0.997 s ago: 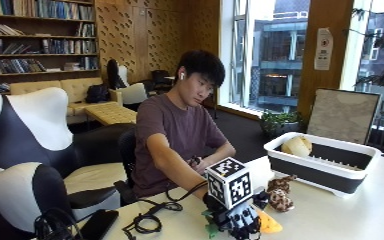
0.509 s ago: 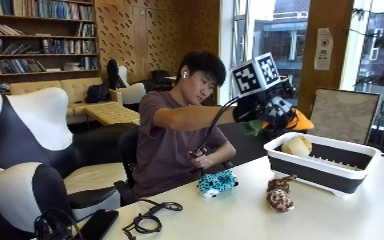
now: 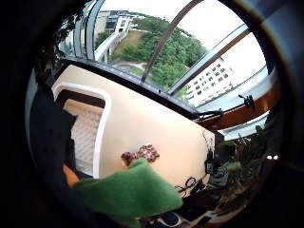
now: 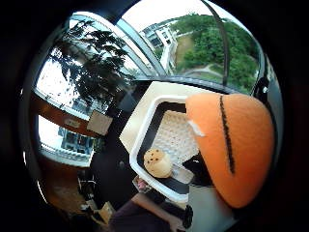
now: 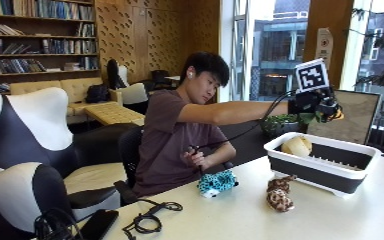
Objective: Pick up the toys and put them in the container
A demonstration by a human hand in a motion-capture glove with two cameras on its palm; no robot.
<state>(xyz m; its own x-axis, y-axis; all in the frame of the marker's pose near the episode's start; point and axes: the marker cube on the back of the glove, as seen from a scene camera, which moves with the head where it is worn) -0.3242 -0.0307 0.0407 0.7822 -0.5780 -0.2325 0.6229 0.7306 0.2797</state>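
Person: seated at a pale bench (image 5: pixel 245 215), right arm stretched out level over the container.
Right hand (image 5: pixel 317 104): gloved in black, raised above the container (image 5: pixel 322 165), its fingers curled round a soft toy.
Held toy (image 5: pixel 332 114): green and orange plush; the palm views show its orange part (image 4: pixel 231 145) and green part (image 3: pixel 128 192) close against the palm, above the container's ribbed floor.
Container: white-rimmed, dark-walled tub standing on the bench near the window.
Toy in container (image 5: pixel 296 146): a cream round plush lying at the end nearer the person; the thumb side view shows dark spots on it (image 4: pixel 158 162).
Teal toy (image 5: pixel 216 182): spotted plush on the bench, in front of the person.
Brown toy (image 5: pixel 280 192): spotted plush on the bench, just beside the container's outer wall.
Other hand (image 5: pixel 193 158): bare, held near the person's chest.
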